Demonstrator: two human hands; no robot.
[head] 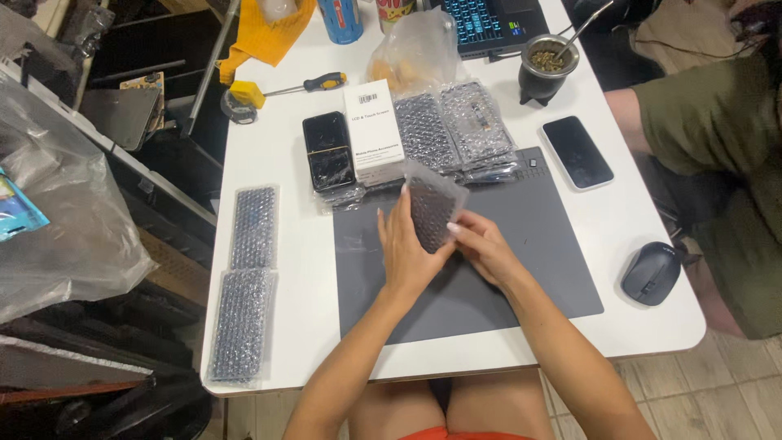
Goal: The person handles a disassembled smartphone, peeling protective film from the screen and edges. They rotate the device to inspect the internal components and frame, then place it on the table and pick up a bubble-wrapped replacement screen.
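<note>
Holding a bubble-wrapped flat panel (432,213) tilted above the grey mat (538,244) on the counter (285,163), the left hand (407,253) and right hand (482,247) pinch its edges with their fingers; it looks light, stiff, fragile, and slippery in plastic.

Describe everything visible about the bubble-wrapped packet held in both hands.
The bubble-wrap packet is a flat, rectangular pouch of clear bubble film around a dark slab. It is raised, tilted, over the grey mat. The left hand grips its left edge; the right hand touches its lower right edge. Its contents cannot be made out.
</note>
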